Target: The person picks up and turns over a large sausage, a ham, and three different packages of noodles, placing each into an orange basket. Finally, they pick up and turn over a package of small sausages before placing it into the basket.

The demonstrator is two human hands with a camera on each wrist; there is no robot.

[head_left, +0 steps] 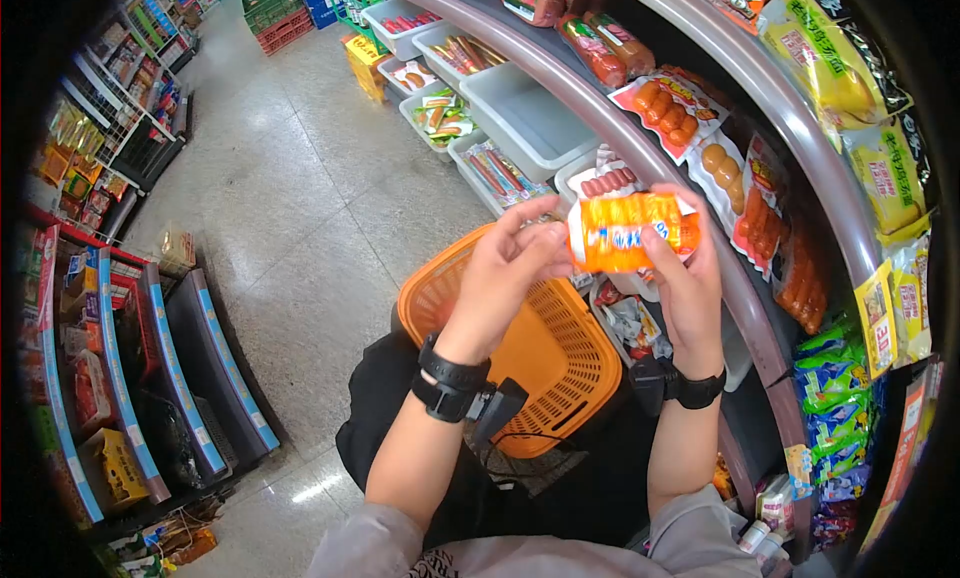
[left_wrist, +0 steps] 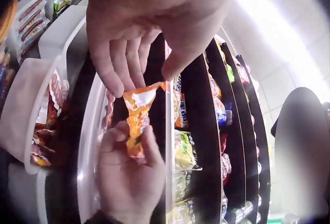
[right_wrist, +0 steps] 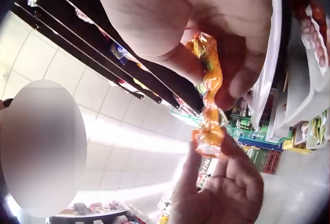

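An orange packet (head_left: 625, 234) with blue and white print is held up between the two hands, above the orange basket (head_left: 520, 413). The right hand (head_left: 690, 293) grips its right part, thumb across the front. At the packet's left end are the fingertips of the left hand (head_left: 508, 273). In the left wrist view the left hand (left_wrist: 154, 33) has thumb and fingertips at the upper edge of the packet (left_wrist: 138, 116). The right wrist view shows the right hand (right_wrist: 206, 33) pinching the packet (right_wrist: 212, 80) and the left hand (right_wrist: 219, 193) pinching its other end.
Curved shelves (head_left: 740, 248) with packed sausages rise on the right. Behind the basket stand white bins (head_left: 530, 118), some with packets. A lower shelf unit (head_left: 205, 378) is at the left, with tiled floor (head_left: 290, 218) between. Green and red crates (head_left: 275, 18) stand farther back.
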